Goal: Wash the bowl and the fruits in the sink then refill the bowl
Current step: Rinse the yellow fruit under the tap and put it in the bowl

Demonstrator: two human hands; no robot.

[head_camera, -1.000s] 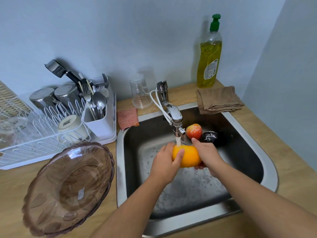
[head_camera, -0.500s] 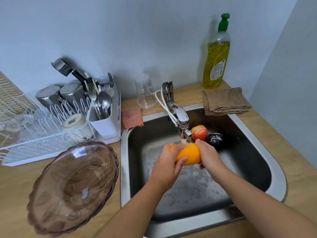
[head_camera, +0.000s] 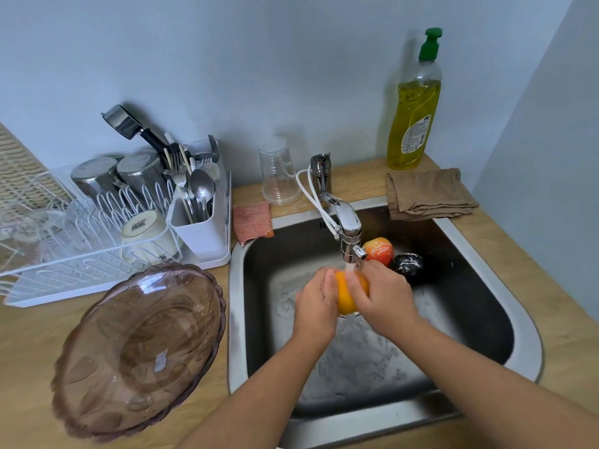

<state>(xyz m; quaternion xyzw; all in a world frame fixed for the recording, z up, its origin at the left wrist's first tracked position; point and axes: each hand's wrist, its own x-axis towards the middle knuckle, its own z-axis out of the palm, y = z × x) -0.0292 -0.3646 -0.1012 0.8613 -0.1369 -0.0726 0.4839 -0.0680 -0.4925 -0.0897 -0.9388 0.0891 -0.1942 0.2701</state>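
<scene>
1. The orange (head_camera: 346, 298) is held over the sink (head_camera: 236, 319), directly under the tap (head_camera: 348, 223), whose stream lands on its top.
2. The left hand (head_camera: 316, 307) cups its left side and the right hand (head_camera: 385, 296) its right. Both sets of fingers (head_camera: 329, 283) curl round the fruit, closed on it from opposite sides.
3. The orange looks firm and fairly light, but wet peel is probably slippery. A cupping hold across its widest part should suit it better than a fingertip pinch.
4. A red-yellow apple (head_camera: 379, 249) and a dark fruit (head_camera: 406, 264) lie side by side at the sink's back right.
5. The brown-tinted clear bowl (head_camera: 139, 351) sits on the bench (head_camera: 29, 367) left of the sink, holding no fruit. It looks rigid, perhaps breakable, and is best lifted at its scalloped rim.
</scene>
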